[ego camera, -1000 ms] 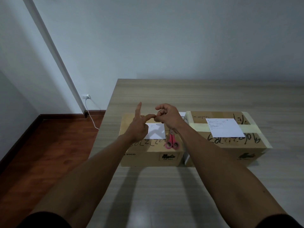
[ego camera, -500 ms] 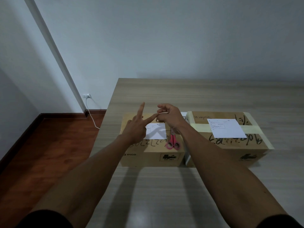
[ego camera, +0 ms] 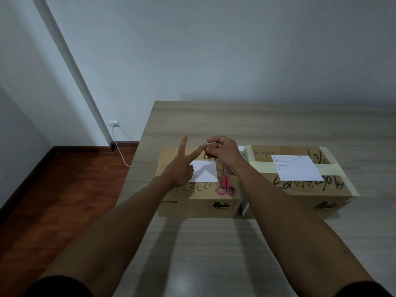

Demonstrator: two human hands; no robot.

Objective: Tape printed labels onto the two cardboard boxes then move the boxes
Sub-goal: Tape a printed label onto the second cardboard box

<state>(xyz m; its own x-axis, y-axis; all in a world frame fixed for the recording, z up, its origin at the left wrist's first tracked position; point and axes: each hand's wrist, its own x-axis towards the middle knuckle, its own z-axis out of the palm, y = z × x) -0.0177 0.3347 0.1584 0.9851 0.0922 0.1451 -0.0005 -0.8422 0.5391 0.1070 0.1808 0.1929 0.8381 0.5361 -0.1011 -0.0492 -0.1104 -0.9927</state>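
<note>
Both hands are raised together above the left box (ego camera: 199, 189). The left hand (ego camera: 182, 168) has two fingers stretched out in a V, one pointing up and the other slanting right until its tip meets the right hand (ego camera: 221, 152); its other fingers are folded in and I see nothing in it. The right hand's fingers are curled, thumb and forefinger close at the meeting point. Whether a bit of tape is pinched there I cannot tell; nothing clear shows between the fingertips.

Under the hands, the left box carries a white printed label (ego camera: 203, 173) on its top, partly covered by the left hand, with no tape visible over it. Pink-handled scissors (ego camera: 225, 186) lie on the same box top, just right of the label, handles toward the person. Black marker writing runs along the near edge of the lid.

The right box (ego camera: 300, 189) stands just beside the left one, close alongside. Its own label (ego camera: 296, 168) lies on top, across a band of pale tape (ego camera: 330, 168) that wraps the lid.

Both boxes stand on a light wooden table (ego camera: 235, 254) against a pale wall. To the left is dark red wood floor, with a white cable (ego camera: 119, 146) plugged into a wall socket.
</note>
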